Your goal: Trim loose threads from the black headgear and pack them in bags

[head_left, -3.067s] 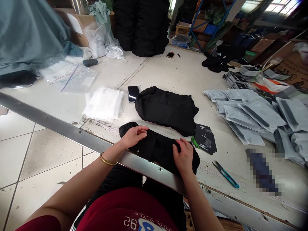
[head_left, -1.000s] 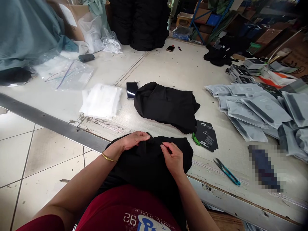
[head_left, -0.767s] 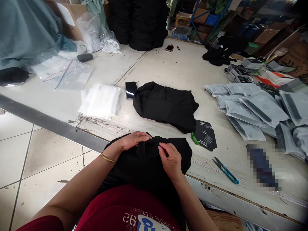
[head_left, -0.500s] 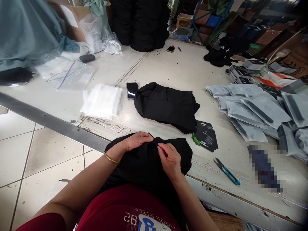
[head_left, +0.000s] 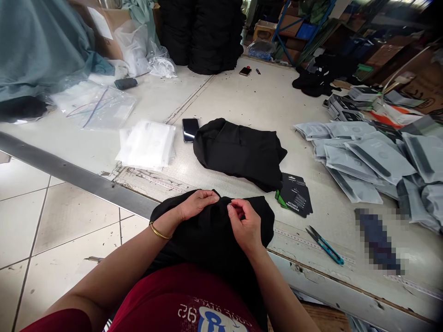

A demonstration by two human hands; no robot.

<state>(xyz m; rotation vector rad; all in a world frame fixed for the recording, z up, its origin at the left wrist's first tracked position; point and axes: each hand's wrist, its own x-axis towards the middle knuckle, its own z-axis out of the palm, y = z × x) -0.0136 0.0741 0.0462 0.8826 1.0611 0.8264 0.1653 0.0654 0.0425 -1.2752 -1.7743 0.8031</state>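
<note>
Left grip (head_left: 199,204) is closed in a pinch, and the near black cloth (head_left: 207,235) is held by it at the upper edge. At the same edge, just beside it, the right grip (head_left: 247,226) is curled, with thumb and forefinger drawn close together; whether a fold is caught there cannot be told. Below the 2 grips, the near black cloth is draped across the edge of the desk (head_left: 284,101). A gold bangle (head_left: 159,232) is worn behind the left grip. Directly beyond the 2 grips, a folded black cloth (head_left: 238,154) is laid, with a phone (head_left: 190,130) set at its left end. Beyond and left of the left grip, white pouches (head_left: 147,145) are stacked. Right of the right grip, black cards (head_left: 294,196) are fanned beside the folded black cloth, blue-handled snips (head_left: 325,244) are placed nearer, and filled pouches (head_left: 377,161) are heaped farther off.
</note>
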